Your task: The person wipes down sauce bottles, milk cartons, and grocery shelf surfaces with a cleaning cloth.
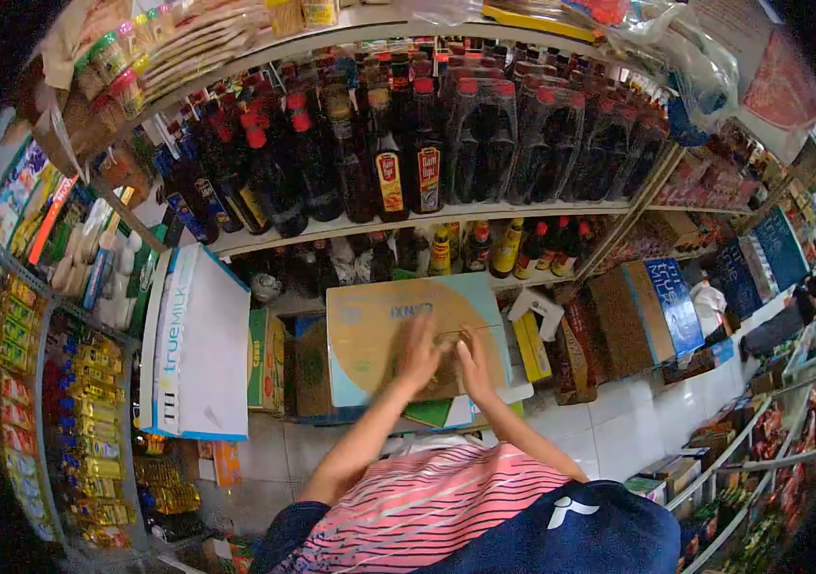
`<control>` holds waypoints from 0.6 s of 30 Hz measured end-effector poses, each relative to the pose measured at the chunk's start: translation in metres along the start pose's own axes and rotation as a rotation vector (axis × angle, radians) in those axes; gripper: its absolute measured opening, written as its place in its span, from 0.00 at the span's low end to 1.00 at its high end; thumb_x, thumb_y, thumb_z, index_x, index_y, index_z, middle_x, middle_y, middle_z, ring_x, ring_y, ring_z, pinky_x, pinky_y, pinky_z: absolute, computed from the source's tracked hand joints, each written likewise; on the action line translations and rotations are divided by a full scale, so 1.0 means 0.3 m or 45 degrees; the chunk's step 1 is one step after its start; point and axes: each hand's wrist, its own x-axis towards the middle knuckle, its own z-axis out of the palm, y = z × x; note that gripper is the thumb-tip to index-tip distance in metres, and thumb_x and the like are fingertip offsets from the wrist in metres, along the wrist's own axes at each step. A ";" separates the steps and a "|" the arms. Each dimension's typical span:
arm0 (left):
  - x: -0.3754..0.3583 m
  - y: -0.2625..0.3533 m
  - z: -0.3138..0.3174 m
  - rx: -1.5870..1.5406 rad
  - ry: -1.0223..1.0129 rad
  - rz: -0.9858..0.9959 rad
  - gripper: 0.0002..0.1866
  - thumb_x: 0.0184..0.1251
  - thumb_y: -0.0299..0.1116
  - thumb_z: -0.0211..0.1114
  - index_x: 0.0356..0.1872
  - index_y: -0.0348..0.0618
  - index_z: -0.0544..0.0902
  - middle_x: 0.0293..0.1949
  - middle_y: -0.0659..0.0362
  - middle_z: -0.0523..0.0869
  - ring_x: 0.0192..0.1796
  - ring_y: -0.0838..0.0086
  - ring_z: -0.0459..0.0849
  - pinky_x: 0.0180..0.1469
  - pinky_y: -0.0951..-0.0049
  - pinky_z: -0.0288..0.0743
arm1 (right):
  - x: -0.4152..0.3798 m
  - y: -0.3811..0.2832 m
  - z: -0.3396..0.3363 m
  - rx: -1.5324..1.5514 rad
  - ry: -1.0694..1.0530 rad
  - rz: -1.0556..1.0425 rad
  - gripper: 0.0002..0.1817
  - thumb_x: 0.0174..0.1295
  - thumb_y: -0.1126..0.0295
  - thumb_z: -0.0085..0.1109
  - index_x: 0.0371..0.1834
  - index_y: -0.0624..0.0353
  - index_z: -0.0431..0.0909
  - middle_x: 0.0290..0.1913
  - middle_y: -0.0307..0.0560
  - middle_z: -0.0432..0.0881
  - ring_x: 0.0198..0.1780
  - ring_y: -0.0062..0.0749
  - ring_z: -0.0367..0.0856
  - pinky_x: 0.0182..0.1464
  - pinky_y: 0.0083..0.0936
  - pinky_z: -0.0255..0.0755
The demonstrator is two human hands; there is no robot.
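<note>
A flat tan and pale-blue cardboard box (384,335) with blue lettering on its top stands low in the aisle, in front of the bottom shelf, resting on a stack of other cartons and flat green and white packs. Both forearms reach forward and down from the pink-striped shirt, converging on the box's right half. The left hand (419,352) lies palm-down on the tan top, its fingers (424,330) spread fairly wide and flat, holding nothing; the hand is blurred. The right hand (474,365) lies just beside it, also palm-down on the box near its right edge, fingers extended and closer together, pressing on the cardboard rather than closing around anything. To the left of the box a tall white milk carton case (199,344) stands on end, with a green printed carton (264,362) between the two. To the right sit a yellow packet (530,346) and a brown cardboard box with a blue printed face (645,316). Above, a white shelf (446,216) carries rows of dark sauce bottles with red caps (398,158), and smaller bottles stand on the lower shelf behind the box. The floor is pale tile (618,430). At the far right another person (791,320) crouches in the aisle.
</note>
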 end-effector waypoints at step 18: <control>0.178 -0.189 -0.196 0.434 0.048 -0.079 0.29 0.50 0.40 0.59 0.54 0.38 0.65 0.60 0.46 0.57 0.59 0.53 0.59 0.60 0.59 0.53 | -0.052 0.246 -0.059 -1.376 0.298 -0.483 0.20 0.46 0.64 0.49 0.43 0.58 0.71 0.53 0.50 0.66 0.57 0.44 0.61 0.59 0.43 0.51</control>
